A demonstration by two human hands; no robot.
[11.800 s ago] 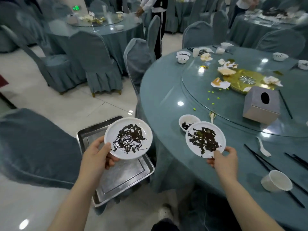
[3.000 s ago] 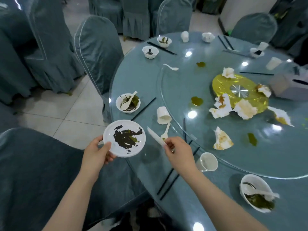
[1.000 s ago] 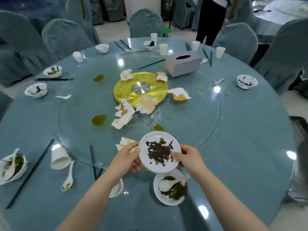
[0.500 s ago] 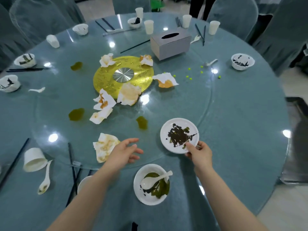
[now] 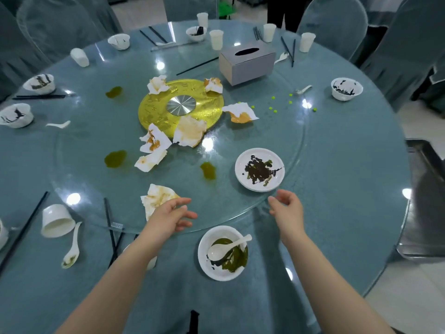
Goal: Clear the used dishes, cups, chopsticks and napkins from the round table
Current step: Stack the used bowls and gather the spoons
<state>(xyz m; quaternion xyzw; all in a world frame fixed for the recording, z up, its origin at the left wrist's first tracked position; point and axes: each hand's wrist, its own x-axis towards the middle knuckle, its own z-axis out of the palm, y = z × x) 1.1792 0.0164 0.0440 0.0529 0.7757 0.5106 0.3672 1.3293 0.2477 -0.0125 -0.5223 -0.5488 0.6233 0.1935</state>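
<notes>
A white plate (image 5: pixel 259 169) smeared with dark sauce lies on the glass turntable (image 5: pixel 277 131), just beyond my right hand (image 5: pixel 286 208), which hovers empty with loosely bent fingers. My left hand (image 5: pixel 172 216) is spread open above the turntable's near rim, beside a stained crumpled napkin (image 5: pixel 157 197). Between my forearms on the blue tablecloth sits a white bowl (image 5: pixel 222 253) with green-black leftovers and a white spoon in it. Part of another white dish (image 5: pixel 152 261) peeks out under my left forearm.
Dirty bowls, cups (image 5: pixel 56 220), spoons (image 5: pixel 72 247), black chopsticks (image 5: pixel 110 227) and soiled napkins (image 5: pixel 190 133) ring the table. A grey tissue box (image 5: pixel 248 62) stands behind the gold centre disc (image 5: pixel 156 107). A metal tray (image 5: pixel 423 206) sits at the right edge. Covered chairs surround the table.
My right hand let go of the sauce-smeared plate, which now rests on the turntable, and drew back a little. My left hand stayed open near the napkin.
</notes>
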